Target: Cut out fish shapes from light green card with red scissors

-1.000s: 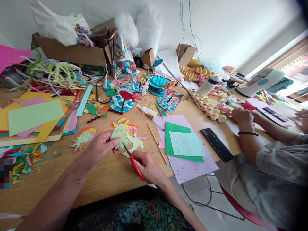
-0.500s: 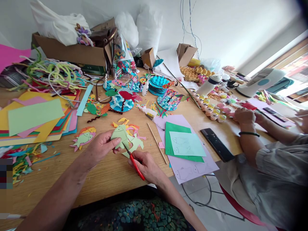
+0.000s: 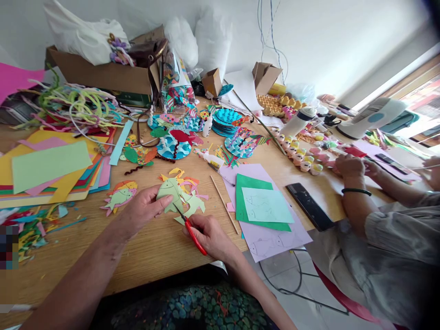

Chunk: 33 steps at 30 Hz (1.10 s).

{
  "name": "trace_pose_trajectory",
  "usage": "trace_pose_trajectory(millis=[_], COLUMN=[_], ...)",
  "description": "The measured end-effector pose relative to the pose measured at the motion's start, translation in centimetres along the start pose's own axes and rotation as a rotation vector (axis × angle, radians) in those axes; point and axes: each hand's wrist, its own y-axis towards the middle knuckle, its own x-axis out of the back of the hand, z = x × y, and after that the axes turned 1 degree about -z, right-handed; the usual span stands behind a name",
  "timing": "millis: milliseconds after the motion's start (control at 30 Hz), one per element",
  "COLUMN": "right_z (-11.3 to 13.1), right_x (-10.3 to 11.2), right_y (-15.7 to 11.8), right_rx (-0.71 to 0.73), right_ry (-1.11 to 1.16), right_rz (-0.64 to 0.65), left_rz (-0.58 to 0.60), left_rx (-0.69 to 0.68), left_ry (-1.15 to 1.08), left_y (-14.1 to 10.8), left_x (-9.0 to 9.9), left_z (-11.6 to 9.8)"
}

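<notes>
Between thumb and fingers my left hand (image 3: 151,204) pinches a light green paper fish (image 3: 170,190) with drawn lines for its gill and eye. My right hand (image 3: 206,233) grips red-handled scissors (image 3: 195,237), whose dark blades meet the fish's lower right edge. A light green offcut (image 3: 195,204) hangs or lies just right of the fish; whether it is still joined I cannot tell. Under and behind it lie yellow, orange and pink paper scraps (image 3: 185,178). Cut-out paper fish (image 3: 120,197) in green, pink and orange rest on the table left of my hands.
Stacked coloured paper (image 3: 51,165) lies at left, above shredded scraps (image 3: 30,229). Right of my hands are a wooden stick (image 3: 224,204), paper sheets with fish drawings (image 3: 268,206) and a phone (image 3: 310,206). Decorated blue discs (image 3: 174,145) stand behind. A co-worker's hands (image 3: 350,167) work at right.
Almost nothing differs. My left hand and the paper fish have shifted very slightly left, while the scissors stay at the fish's edge.
</notes>
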Motion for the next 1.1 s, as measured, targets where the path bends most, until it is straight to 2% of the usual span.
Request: trace_pose_trajectory(millis=[133, 367, 533, 767, 900, 1100], right_z=[0.0, -0.3, -0.2, 0.0, 0.0, 0.0], right_x=[0.0, -1.3, -2.6, -3.5, -3.8, -3.8], right_y=[0.1, 0.4, 0.8, 1.2, 1.4, 1.7], right_rx=[-0.035, -0.109, -0.085, -0.059, -0.063, -0.048], right_ry=[0.085, 0.576, 0.777, 0.879, 0.890, 0.885], right_rz=[0.010, 0.062, 0.009, -0.058, -0.044, -0.056], left_rz=[-0.027, -0.140, -0.185, -0.267, -0.291, -0.289], left_rx=[0.038, 0.094, 0.090, 0.045, 0.042, 0.092], left_ry=[-0.128, -0.327, -0.462, -0.661, -0.749, -0.771], left_y=[0.0, -0.3, -0.3, -0.4, -0.3, -0.5], left_x=[-0.4, -1.4, -2.4, -3.8, -4.2, -4.2], left_z=[-0.1, -0.7, -0.6, -0.4, -0.5, -0.6])
